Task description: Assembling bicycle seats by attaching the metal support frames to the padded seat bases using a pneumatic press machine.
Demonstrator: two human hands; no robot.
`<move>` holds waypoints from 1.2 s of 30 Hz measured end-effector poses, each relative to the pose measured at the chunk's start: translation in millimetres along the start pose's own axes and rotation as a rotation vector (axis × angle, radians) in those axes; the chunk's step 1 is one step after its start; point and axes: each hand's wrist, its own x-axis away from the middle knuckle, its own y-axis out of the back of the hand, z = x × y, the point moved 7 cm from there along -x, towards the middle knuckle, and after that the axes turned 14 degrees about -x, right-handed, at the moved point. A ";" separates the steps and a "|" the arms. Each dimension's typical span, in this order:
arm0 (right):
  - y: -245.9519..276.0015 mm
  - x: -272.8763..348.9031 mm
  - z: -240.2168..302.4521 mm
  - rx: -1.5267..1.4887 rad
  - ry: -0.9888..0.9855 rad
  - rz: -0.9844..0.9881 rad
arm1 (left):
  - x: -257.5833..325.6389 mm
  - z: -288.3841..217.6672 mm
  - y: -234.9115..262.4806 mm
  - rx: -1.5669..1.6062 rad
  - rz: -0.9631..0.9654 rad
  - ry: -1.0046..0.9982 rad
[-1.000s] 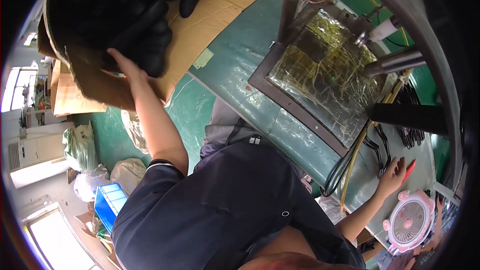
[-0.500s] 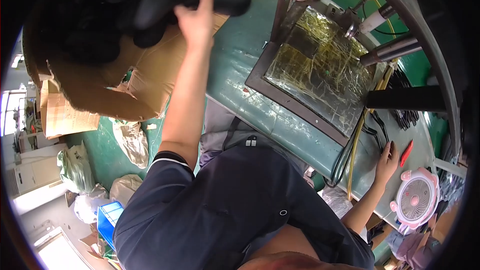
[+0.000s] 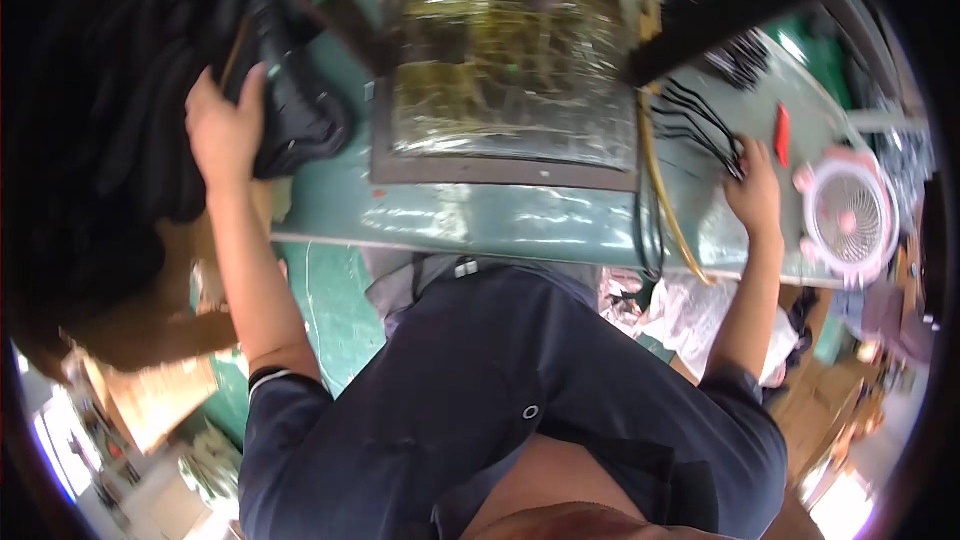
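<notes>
My left hand [image 3: 225,135] reaches in among a heap of dark padded-looking pieces [image 3: 130,140] at the left. Its thumb and fingers are spread apart, and a black moulded piece [image 3: 305,120] with a curved rim lies right beside it. Whether the fingertips touch any piece is blurred. On the right side of the table, my right hand [image 3: 755,190] is closed on the ends of several thin black cords [image 3: 705,120], which fan out toward the press-like frame.
A metal frame with a film-wrapped plate [image 3: 510,90] stands mid-table, its dark posts [image 3: 715,25] rising around it. A yellow hose [image 3: 660,190] hangs over the table's front edge. To the right lie a red-handled tool [image 3: 782,135] and a pink fan [image 3: 848,218]. Cardboard [image 3: 190,340] is at lower left.
The view has swung round, so the table now lies straight ahead. My left hand stays by the black pieces, its fingers spread. My right hand has lifted the cord ends a little.
</notes>
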 end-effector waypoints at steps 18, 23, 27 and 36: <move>26.3 69.5 44.5 -0.895 -0.098 -0.350 | 98.5 -69.4 106.5 0.539 0.343 -0.391; -25.1 61.8 143.8 -1.217 0.019 -0.179 | 87.2 -238.2 97.2 0.635 0.150 -0.958; -61.3 77.4 177.9 -0.988 0.169 0.133 | 80.2 -234.3 81.0 0.640 0.041 -0.898; -107.2 55.9 235.2 -0.791 0.449 -0.039 | 106.8 -178.5 19.8 1.164 0.121 -0.204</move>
